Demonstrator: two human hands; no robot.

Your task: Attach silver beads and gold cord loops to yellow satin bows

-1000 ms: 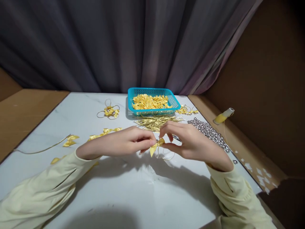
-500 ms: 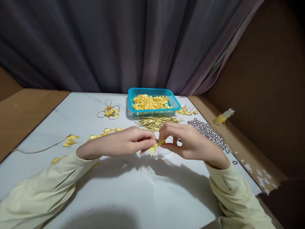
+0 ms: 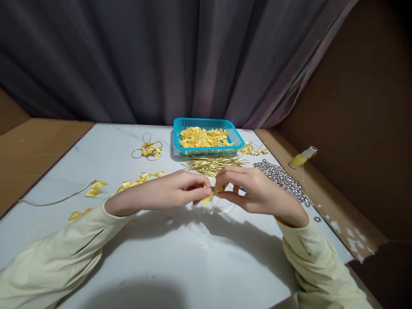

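Observation:
Between my two hands, above the white table (image 3: pixel 206 266), is a yellow ribbon bow (image 3: pixel 207 200). My left hand (image 3: pixel 185 189) pinches it from the left with thumb and fingers. From the right, my right hand (image 3: pixel 246 189) grips the bow's other side with bent fingers. A thin wire loop (image 3: pixel 224 212) hangs under the bow, near my right thumb. Something small and dark shows at the bow's middle, partly covered by my fingertips. Just behind my hands lies a pile of gold twist ties (image 3: pixel 209 165).
A blue basket (image 3: pixel 240 145) of yellow bows stands at the back. Silver beads (image 3: pixel 280 178) are heaped at the right, near a thread spool (image 3: pixel 302 158). Bows with wire loops (image 3: pixel 150 150) lie back left; a bow on a cord (image 3: pixel 95 189) and loose bows (image 3: pixel 79 214) lie left.
Both hands keep hold of the bow and have barely moved. The bow has tilted slightly, and the wire loop below it has shifted and shows rounder.

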